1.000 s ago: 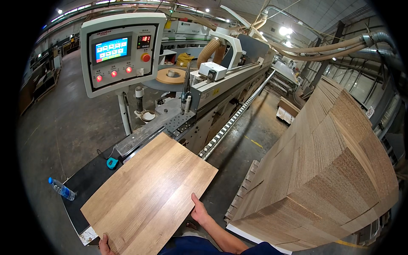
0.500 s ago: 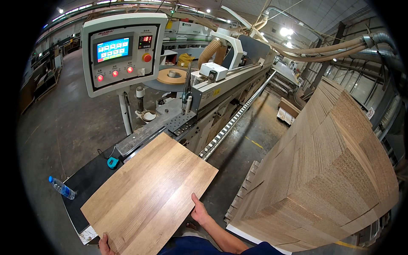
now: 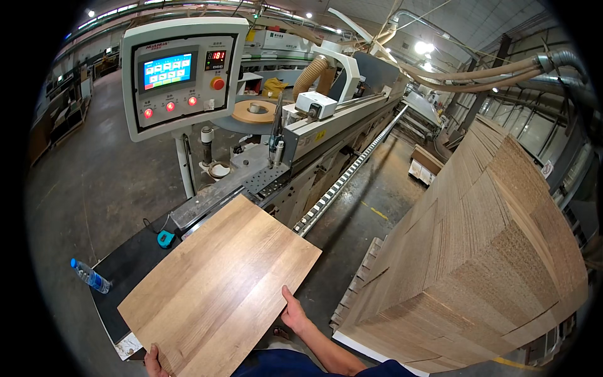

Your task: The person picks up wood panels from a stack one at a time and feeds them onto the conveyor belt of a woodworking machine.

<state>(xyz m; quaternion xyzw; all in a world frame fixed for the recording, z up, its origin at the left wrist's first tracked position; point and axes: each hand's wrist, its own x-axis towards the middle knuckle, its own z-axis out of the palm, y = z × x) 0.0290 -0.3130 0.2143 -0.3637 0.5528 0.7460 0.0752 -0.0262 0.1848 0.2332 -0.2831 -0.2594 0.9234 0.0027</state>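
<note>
A wood-grain board (image 3: pixel 220 283) lies tilted across the front of me, its far corner at the machine's infeed table (image 3: pixel 210 207). My right hand (image 3: pixel 293 309) grips the board's right edge, thumb on top and the other fingers hidden underneath. At the near left corner, my left hand (image 3: pixel 154 362) holds the edge, with its thumb over the face and much of the hand cut off by the picture's rim. Past the board's far end runs the long edge-banding machine (image 3: pixel 339 116), with a roll of edge band (image 3: pixel 254 112) beside it.
A control panel (image 3: pixel 186 78) with lit red buttons stands at the far left. On the black table top (image 3: pixel 119 292) are a teal tape measure (image 3: pixel 166 239) and a water bottle (image 3: pixel 91 276). A tall stack of boards (image 3: pixel 465 270) rises on a pallet at my right. A roller rail (image 3: pixel 352 169) runs alongside the machine.
</note>
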